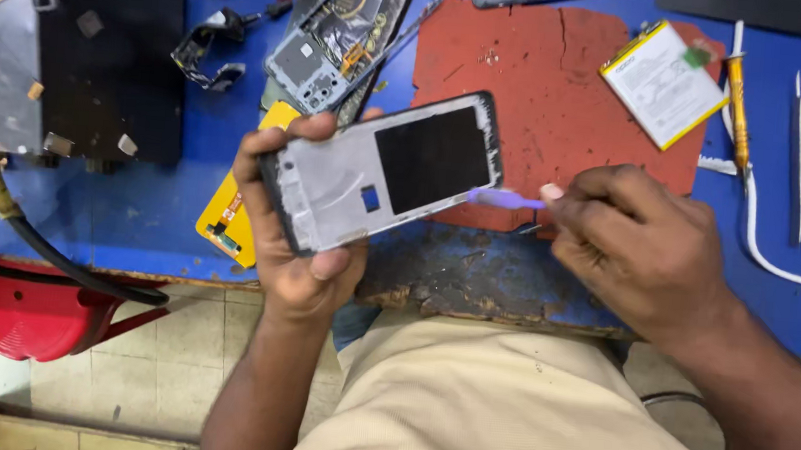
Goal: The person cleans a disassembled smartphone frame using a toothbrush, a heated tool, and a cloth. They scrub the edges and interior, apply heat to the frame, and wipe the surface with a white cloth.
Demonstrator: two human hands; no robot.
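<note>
Fingers of my left hand clamp the phone frame above the tabletop edge; my right hand pinches a purple pry tool at its corner. I'd judge a shallow angle and light pressure best, sliding along the seam.

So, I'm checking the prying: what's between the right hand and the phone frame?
A purple plastic tool, pinched by the right hand, bridges to the phone frame; head view.
</note>
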